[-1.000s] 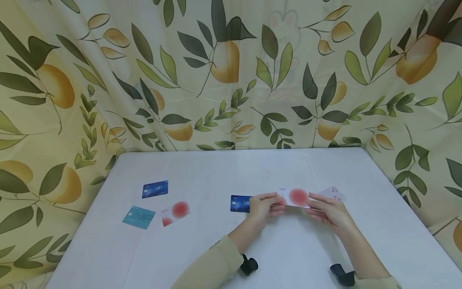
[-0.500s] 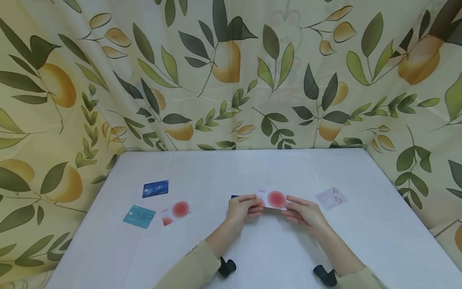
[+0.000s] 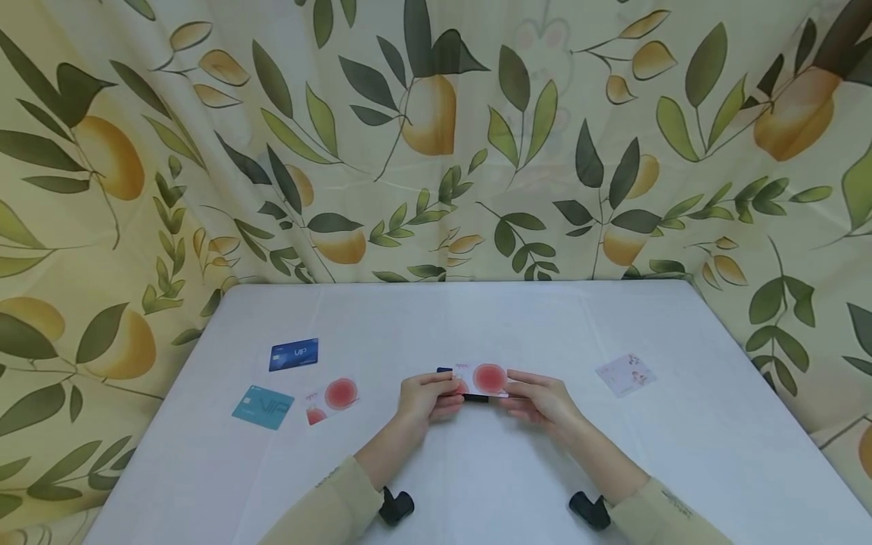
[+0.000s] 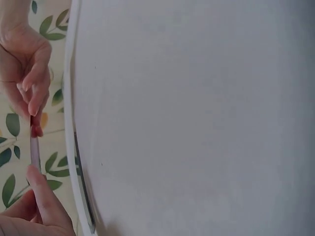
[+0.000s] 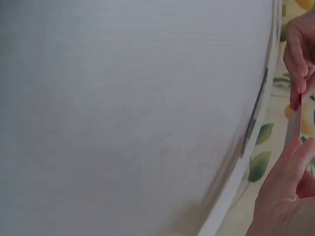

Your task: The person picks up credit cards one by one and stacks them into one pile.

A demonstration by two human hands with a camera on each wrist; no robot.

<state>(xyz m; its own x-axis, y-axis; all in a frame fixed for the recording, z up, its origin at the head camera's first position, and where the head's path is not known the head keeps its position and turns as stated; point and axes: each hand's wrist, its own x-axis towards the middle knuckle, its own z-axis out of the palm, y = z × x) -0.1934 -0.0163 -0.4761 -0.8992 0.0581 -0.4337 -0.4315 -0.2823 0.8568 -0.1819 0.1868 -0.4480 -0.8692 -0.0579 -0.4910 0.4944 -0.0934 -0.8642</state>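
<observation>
Both hands hold one white card with a red circle by its short ends, raised above the table. My left hand pinches its left end and my right hand its right end. In the left wrist view the card shows edge-on between the two hands, and the right wrist view has the same card edge-on too. Beneath it on the table lies a dark blue card, mostly hidden by the held card and the left fingers.
On the left of the white table lie a blue VIP card, a teal VIP card and another white card with a red circle. A pale card with small pink figures lies at the right. A patterned curtain hangs behind.
Both hands have moved left together with the held card, from beside the dark blue card to over it. The pale card at the right, partly covered before, now shows whole.
</observation>
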